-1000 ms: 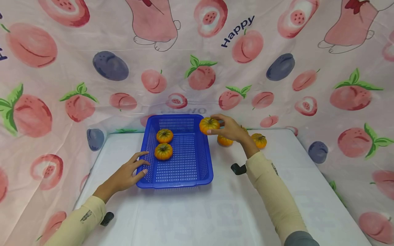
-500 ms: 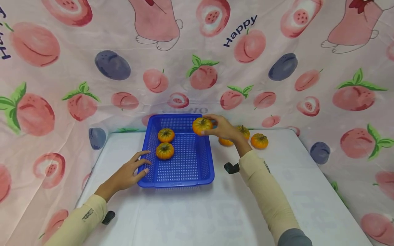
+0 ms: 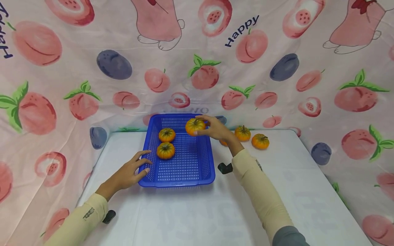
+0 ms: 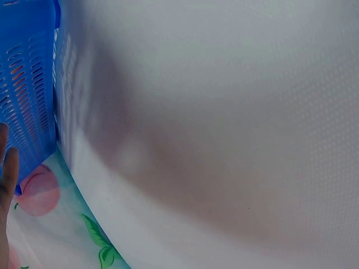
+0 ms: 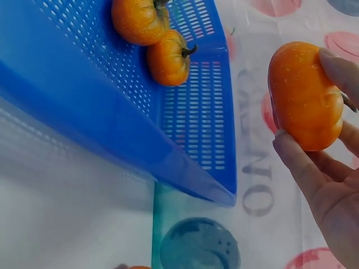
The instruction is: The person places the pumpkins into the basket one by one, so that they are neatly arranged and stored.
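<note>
My right hand (image 3: 216,128) holds a small orange pumpkin (image 3: 194,127) between thumb and fingers, above the far right part of a blue plastic basket (image 3: 176,185). In the right wrist view, the thumb and fingers lie against the sides of this pumpkin (image 5: 305,95), stem toward the palm. Two more pumpkins sit inside the basket toward its left, a farther one (image 3: 167,135) and a nearer one (image 3: 165,151). At the basket's left rim is my left hand (image 3: 125,174), its fingers loosely spread over the edge. Only its fingertips (image 4: 10,162) show in the left wrist view, beside the basket wall.
Right of the basket on the white table (image 3: 191,218) are more pumpkins: one at the back (image 3: 242,133), one farther right (image 3: 260,141) and one (image 3: 223,142) partly hidden by my right arm. A fruit-printed cloth (image 3: 172,58) hangs behind the table.
My right hand has moved left with the pumpkin, from the basket's right rim to over its inside. The back pumpkin on the table has come into view. My left hand stays at the rim.
</note>
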A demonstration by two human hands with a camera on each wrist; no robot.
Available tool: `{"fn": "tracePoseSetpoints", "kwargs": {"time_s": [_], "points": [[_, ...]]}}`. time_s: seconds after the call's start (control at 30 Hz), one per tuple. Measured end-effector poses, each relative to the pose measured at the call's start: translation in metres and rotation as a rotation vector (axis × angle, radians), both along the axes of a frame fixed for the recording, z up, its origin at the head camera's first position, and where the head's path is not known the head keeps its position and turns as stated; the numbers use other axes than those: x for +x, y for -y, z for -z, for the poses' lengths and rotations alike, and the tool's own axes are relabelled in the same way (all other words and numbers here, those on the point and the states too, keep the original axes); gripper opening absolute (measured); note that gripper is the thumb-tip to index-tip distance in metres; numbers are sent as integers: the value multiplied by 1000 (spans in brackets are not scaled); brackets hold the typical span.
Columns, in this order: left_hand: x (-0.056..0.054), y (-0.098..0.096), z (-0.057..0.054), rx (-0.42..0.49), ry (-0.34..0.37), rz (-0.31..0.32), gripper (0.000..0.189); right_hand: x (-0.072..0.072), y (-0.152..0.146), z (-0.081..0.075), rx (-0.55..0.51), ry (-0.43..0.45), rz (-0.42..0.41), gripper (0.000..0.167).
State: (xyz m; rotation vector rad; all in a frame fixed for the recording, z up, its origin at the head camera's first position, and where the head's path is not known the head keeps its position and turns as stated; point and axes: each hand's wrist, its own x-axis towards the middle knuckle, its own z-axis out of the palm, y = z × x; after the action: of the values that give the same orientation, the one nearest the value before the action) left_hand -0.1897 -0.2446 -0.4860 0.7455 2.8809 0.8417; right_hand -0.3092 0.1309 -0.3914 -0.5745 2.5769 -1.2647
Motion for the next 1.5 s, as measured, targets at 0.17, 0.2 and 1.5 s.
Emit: {"fn": "tracePoseSetpoints", "kwargs": {"time_s": [0.17,0.2,1.5], "points": [[0,0,-1,4,1,0,32,-1,6,5,-12,63,8,74],[1,0,-1,6,1,1,32,-2,8,5,-8,58,4,74],[0,1,0,5,9,-4,32,-27,61,46,118,49,28,67]]}}
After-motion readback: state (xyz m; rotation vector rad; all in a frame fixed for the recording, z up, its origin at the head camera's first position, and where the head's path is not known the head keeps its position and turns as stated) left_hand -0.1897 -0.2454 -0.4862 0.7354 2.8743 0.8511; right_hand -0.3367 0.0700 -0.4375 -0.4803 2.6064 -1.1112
